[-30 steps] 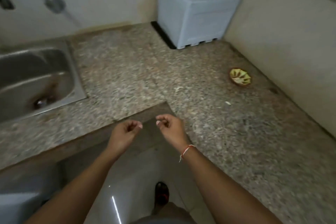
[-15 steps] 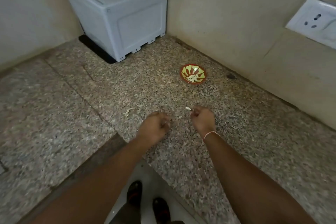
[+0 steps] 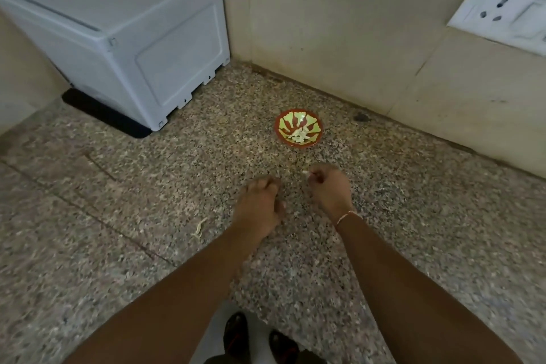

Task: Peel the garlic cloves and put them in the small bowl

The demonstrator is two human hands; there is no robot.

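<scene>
A small red-rimmed bowl [image 3: 279, 126] with a green pattern stands on the speckled stone counter [image 3: 147, 186] near the back wall. Several peeled garlic cloves [image 3: 300, 136] lie inside it. My right hand [image 3: 329, 192] hovers just in front of the bowl, its fingers curled, with a small white garlic piece [image 3: 305, 173] at the fingertips. My left hand [image 3: 258, 205] is beside it on the left, its fingers curled down toward the counter. Whatever is under them is hidden.
A pale blue plastic box [image 3: 118, 29] on a black mat sits in the back left corner. A scrap of garlic skin [image 3: 199, 227] lies left of my left hand. A white wall socket [image 3: 502, 9] is at the upper right. The counter's front edge runs below my forearms.
My view swung right from the sink toward the corner and came closer to the bowl. Both hands moved forward over the counter. The white piece that lay by my right hand is now at its fingertips.
</scene>
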